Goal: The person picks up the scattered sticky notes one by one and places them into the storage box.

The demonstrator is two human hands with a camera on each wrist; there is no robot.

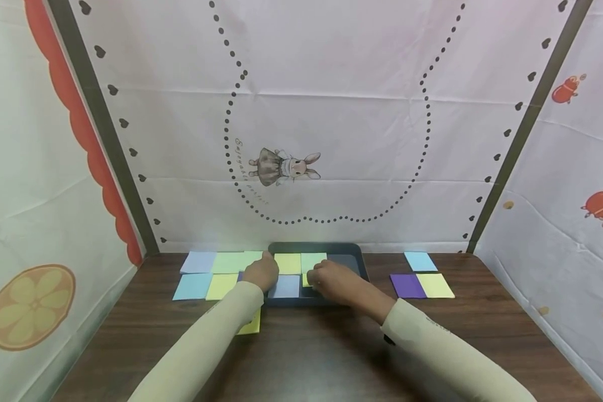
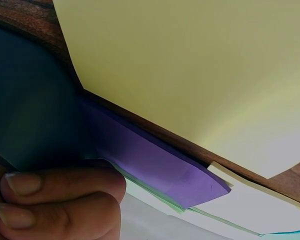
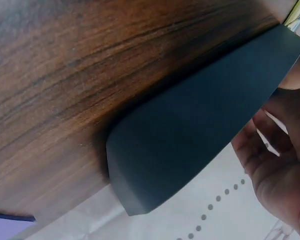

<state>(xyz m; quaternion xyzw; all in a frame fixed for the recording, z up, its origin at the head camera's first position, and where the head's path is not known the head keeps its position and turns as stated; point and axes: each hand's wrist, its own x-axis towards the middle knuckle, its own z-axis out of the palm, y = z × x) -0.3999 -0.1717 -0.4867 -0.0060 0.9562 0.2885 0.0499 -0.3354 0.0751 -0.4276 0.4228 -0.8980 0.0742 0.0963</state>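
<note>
A dark tray (image 1: 359, 268) holds square sticky note pads in rows: a yellow pad (image 1: 287, 263) and a pale green pad (image 1: 314, 259) at the back, a lavender pad (image 1: 284, 286) in front. My left hand (image 1: 261, 272) is at the tray's left rim. Its curled fingers (image 2: 60, 210) show beside the wall in the left wrist view; the thumb is hidden. Over the tray's front middle, my right hand (image 1: 334, 281) pinches another yellow pad (image 1: 305, 281), mostly covered by the fingers. From the right wrist, that hand appears behind the tray wall (image 3: 190, 125).
Left of the tray lie lavender (image 1: 197, 262), green (image 1: 227, 262), blue (image 1: 192, 286) and yellow (image 1: 222, 286) pads, plus a purple pad (image 2: 150, 155) and a nearer yellow one (image 1: 251, 324). Blue (image 1: 420, 261), purple (image 1: 407, 286) and yellow (image 1: 435, 285) pads lie right. A patterned cloth (image 1: 331, 212) stands behind.
</note>
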